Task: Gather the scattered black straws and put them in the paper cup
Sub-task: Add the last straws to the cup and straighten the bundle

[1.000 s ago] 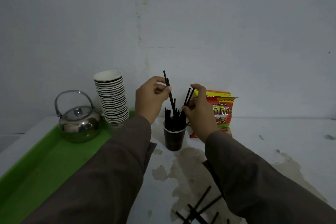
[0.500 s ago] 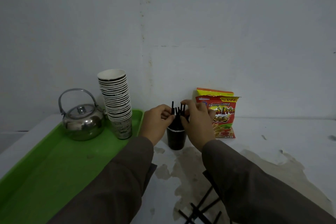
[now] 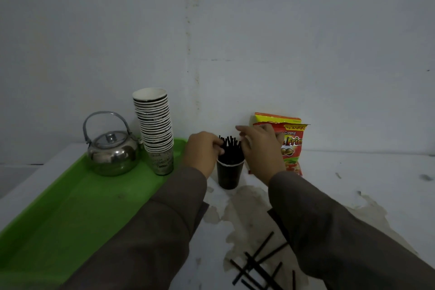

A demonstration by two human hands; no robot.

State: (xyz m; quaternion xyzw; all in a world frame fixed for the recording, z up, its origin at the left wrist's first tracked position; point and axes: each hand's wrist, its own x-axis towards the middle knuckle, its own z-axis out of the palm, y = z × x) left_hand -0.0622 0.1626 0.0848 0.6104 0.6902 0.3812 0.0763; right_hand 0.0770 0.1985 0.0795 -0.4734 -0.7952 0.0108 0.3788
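A dark paper cup (image 3: 229, 175) stands on the white table near the wall, with a bunch of black straws (image 3: 230, 148) upright in it. My left hand (image 3: 202, 150) is at the cup's left, its curled fingertips pinched on the leftmost straw tops. Just right of the bunch, my right hand (image 3: 261, 148) has its fingers spread and holds nothing. Several loose black straws (image 3: 259, 263) lie crossed on the stained table at the bottom, partly hidden by my right sleeve.
A green tray (image 3: 70, 207) on the left carries a steel kettle (image 3: 113, 153) and a tall stack of paper cups (image 3: 156, 132). A red and yellow snack bag (image 3: 292, 146) leans on the wall behind my right hand.
Both hands came down from above the cup and pushed the held straws into it. The right hand has since let go and spread its fingers.
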